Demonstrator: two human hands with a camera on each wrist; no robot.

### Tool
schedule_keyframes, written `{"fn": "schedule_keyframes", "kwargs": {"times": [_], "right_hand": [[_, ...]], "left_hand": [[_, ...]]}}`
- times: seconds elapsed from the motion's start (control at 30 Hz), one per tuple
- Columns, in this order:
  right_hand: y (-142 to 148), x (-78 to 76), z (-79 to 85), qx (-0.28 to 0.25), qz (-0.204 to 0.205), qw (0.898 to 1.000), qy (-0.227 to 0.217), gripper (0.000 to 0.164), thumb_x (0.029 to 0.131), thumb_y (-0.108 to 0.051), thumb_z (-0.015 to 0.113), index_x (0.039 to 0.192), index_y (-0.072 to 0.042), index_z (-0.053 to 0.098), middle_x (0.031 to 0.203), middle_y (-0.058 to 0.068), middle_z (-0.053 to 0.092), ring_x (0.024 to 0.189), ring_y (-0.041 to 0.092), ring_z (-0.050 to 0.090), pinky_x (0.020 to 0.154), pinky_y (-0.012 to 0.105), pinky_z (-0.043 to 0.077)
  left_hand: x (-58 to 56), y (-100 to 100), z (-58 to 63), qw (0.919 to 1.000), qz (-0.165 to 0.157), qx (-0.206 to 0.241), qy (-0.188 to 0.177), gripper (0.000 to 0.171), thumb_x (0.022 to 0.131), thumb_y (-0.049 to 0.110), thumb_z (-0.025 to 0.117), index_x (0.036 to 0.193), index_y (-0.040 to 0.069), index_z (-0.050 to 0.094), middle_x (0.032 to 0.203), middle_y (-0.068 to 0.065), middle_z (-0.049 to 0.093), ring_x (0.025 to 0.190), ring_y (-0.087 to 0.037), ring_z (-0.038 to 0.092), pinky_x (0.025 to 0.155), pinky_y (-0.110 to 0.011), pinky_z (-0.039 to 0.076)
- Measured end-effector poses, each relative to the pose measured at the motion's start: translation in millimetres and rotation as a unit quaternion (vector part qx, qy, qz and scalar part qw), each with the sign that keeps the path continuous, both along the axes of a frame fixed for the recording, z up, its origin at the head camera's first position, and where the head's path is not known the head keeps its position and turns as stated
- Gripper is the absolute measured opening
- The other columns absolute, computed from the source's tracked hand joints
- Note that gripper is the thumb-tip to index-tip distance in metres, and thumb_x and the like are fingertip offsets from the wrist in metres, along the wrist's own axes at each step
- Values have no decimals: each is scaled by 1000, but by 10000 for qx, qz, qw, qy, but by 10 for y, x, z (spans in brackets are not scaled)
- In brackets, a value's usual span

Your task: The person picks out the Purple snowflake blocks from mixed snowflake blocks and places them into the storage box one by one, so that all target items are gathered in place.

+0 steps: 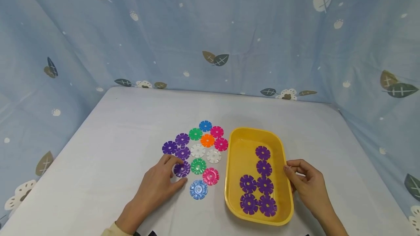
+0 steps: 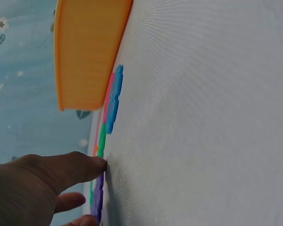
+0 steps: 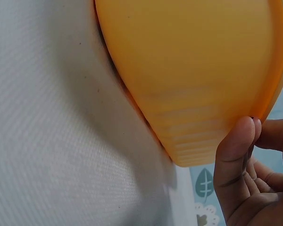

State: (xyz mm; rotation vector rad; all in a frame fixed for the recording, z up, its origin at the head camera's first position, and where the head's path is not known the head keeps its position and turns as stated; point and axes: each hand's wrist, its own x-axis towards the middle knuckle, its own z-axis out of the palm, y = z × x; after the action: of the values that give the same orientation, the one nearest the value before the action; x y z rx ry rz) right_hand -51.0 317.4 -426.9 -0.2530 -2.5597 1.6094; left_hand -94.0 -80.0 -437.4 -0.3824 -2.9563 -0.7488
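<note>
My left hand (image 1: 160, 179) reaches over a purple snowflake building disc (image 1: 182, 170), index fingertip on its upper edge and thumb just below it. In the left wrist view the thumb (image 2: 80, 167) comes down close to the white cloth beside the flat discs. My right hand (image 1: 306, 183) holds the right side of a yellow plastic tray (image 1: 241, 143), pinching the rim between thumb and index finger, as the right wrist view shows with the fingers (image 3: 236, 155) there. Several purple discs (image 1: 265, 185) lie flat inside the tray, toward its right and near end.
Left of the tray, loose discs lie flat: several more purple ones (image 1: 169, 147), two white (image 1: 214, 156), two green (image 1: 195, 134), three pink (image 1: 210, 176), one orange (image 1: 207, 140) and two blue (image 1: 198, 189). A blue leaf-patterned curtain (image 1: 183, 35) hangs behind the white-covered table (image 1: 131, 119).
</note>
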Motion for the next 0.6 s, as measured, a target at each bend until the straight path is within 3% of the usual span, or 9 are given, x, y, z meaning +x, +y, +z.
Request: {"fn": "schedule_keyframes", "kwargs": {"times": [0.17,0.4,0.6], "right_hand": [[-4,-4,5,-34,19,10000,43,29,101,-25,62,113,2,61,87,14,64,53,23,62,49,35,54],[-7,-1,-1,-155,12,9999,66,28,100,-21,63,115,3,61,87,14,64,52,23,61,48,34,54],[7,0,-12,-80,-66,9999,39,27,100,-20,63,116,2,61,89,13,65,53,21,61,49,33,54]], "left_hand": [[-29,-7,11,10000,15,9,32,45,72,28,90,110,13,69,101,2,58,68,-7,47,57,-23,44],[-70,-5,14,9987,247,340,-275,52,69,26,91,112,10,67,101,0,63,72,-10,50,62,-28,45],[-93,10,-11,9988,261,406,-85,56,65,25,93,112,9,68,95,-1,59,76,-12,52,67,-32,48]]}}
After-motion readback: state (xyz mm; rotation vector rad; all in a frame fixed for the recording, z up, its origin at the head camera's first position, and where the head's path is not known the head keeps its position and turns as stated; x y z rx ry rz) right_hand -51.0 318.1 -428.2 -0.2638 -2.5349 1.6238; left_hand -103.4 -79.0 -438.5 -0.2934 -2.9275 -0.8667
